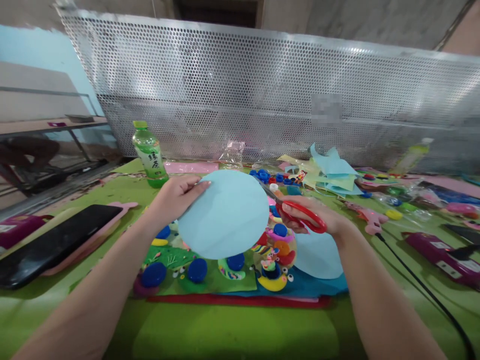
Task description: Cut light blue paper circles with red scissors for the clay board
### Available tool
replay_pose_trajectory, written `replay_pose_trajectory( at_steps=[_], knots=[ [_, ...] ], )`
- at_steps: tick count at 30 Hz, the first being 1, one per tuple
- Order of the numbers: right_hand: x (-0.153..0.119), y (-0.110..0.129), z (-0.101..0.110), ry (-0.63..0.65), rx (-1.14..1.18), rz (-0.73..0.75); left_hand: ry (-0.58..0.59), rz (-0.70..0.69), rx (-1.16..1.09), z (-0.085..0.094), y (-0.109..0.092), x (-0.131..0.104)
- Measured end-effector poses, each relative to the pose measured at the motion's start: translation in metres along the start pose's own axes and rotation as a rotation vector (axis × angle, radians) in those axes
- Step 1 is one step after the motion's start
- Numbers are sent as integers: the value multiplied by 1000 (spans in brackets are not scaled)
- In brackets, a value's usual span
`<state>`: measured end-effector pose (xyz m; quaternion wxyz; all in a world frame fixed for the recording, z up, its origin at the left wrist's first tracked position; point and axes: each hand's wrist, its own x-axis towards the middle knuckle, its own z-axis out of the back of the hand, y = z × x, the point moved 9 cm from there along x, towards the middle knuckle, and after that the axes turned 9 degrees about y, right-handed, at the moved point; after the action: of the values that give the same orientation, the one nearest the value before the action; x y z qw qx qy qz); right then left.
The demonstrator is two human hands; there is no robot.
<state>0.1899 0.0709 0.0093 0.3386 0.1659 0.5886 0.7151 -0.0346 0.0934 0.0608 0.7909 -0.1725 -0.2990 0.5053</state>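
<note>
A light blue paper disc (225,215) is pinched by my left hand (182,195) at its upper left edge, thumb on top. Red-handled scissors (309,215) are in my right hand (305,212), their blades at the disc's upper right edge. Whether the blades are parted is hard to tell. Below the disc lie decorated sheets with blue caps (197,270), googly eyes and a yellow banana-like shape (272,281). Another light blue paper piece (318,255) rests under my right wrist, on a darker blue sheet.
A green tea bottle (150,155) stands at the back left. A black phone (60,245) lies at the left. Paper scraps (332,167), a pink glue gun (369,217) with a black cable and a purple power strip (440,257) are at the right. Perforated metal panel (243,90) behind.
</note>
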Motion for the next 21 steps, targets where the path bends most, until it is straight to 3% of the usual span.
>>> replay_pose_trajectory(
  at_steps=[7,21],
  knots=[
    [2,-4,0,-11,29,-30,62,71,11,-9,0,1],
    [3,-8,2,-9,48,-10,52,37,37,-9,-1,2]
  ],
)
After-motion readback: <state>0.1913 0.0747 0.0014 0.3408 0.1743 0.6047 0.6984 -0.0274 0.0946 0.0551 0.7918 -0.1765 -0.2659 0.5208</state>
